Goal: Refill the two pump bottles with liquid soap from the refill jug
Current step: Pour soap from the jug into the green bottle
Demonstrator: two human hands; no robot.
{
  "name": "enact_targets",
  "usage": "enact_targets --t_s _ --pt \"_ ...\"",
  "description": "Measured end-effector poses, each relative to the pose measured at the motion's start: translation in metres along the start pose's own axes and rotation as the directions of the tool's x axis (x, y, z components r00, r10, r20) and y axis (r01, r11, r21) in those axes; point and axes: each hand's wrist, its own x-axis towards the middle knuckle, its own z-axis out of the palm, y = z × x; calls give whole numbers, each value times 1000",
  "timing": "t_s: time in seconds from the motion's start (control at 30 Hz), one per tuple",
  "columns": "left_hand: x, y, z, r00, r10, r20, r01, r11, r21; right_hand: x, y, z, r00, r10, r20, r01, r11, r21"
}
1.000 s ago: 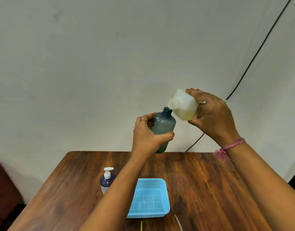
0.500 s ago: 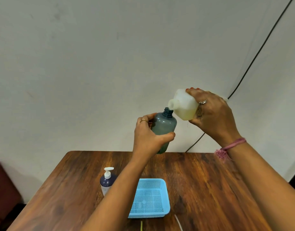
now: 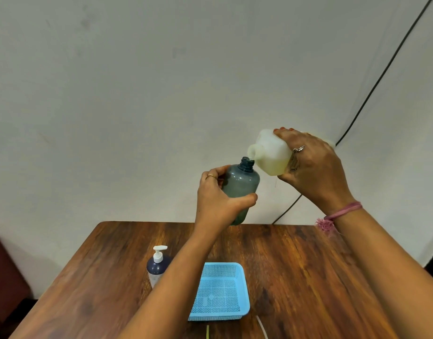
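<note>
My left hand (image 3: 216, 201) grips a grey translucent bottle (image 3: 241, 183) in the air above the table, its pump off and its dark threaded neck open. My right hand (image 3: 313, 171) holds the white refill jug (image 3: 271, 155) tipped on its side, yellowish soap pooled in its lower part. The jug's open spout sits just above and beside the bottle's neck. A second bottle (image 3: 158, 266), dark blue with a white pump, stands on the table at the left, partly hidden by my left forearm.
A light blue mesh tray (image 3: 220, 291) lies on the wooden table (image 3: 308, 277) below my arms. A black cable (image 3: 372, 89) runs down the wall at the right. Thin tubes poke in at the table's near edge.
The jug's spout has dropped slightly closer to the grey bottle's neck. Both hands keep their hold and nearly the same place.
</note>
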Motion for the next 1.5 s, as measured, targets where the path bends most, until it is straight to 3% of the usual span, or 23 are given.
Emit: enact_targets --t_s 1.5 --pt "-8 6 -3 1000 14 -3 -14 1000 -5 2 -7 -16 999 -36 -13 36 999 -23"
